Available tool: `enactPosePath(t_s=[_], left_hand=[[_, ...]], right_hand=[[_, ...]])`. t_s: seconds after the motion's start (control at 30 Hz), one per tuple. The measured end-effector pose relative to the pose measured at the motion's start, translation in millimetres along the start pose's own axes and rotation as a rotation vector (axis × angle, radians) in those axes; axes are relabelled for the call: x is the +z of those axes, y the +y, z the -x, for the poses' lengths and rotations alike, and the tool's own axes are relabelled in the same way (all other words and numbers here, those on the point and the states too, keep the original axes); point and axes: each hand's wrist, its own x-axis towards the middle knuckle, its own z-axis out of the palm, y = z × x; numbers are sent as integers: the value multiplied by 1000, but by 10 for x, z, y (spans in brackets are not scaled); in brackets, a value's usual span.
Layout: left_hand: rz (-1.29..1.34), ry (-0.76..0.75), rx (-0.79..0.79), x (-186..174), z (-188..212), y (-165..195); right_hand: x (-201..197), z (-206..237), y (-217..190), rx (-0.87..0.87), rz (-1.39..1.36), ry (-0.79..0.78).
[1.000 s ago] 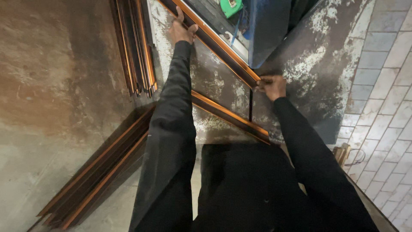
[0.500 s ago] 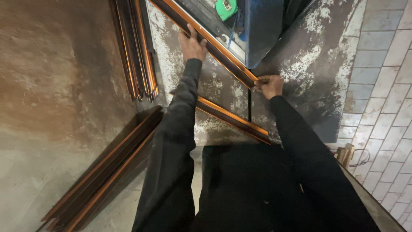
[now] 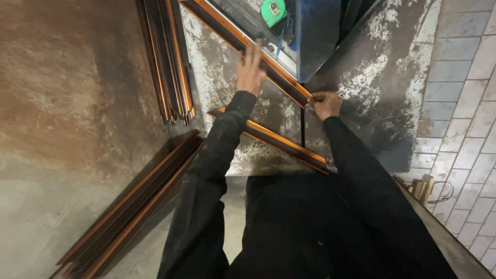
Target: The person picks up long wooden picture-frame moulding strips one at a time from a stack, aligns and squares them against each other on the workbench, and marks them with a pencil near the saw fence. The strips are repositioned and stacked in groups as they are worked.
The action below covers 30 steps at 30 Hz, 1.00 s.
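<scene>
My left hand, fingers spread flat, rests against the upper brown-and-orange frame bar lying slantwise on the paint-stained counter. My right hand pinches that bar's near end. A second bar lies below; a green tape measure sits beyond.
</scene>
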Motion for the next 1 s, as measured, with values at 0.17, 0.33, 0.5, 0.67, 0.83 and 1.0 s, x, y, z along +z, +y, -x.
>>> enactPosePath(t_s=[0.17,0.33,0.5,0.67,0.83,1.0], left_hand=[[100,34,477,-75,-136,-225],[152,241,568,-31,-245,-296],[89,271,567,-14,-246,-255],[62,165,579,-121,-220,-272],[9,230,581,-115,-230,-284],[-8,190,594,-14,-326,-344]], right_hand=[[-10,-27,53,20,-28,-4],[-26,-57,71,12,48,-5],[-34,-61,28,102,-60,-31],[-50,-13,14,77,-79,-34],[-372,231,274,-43,28,145],[-1234,714,842,-131,239,395]])
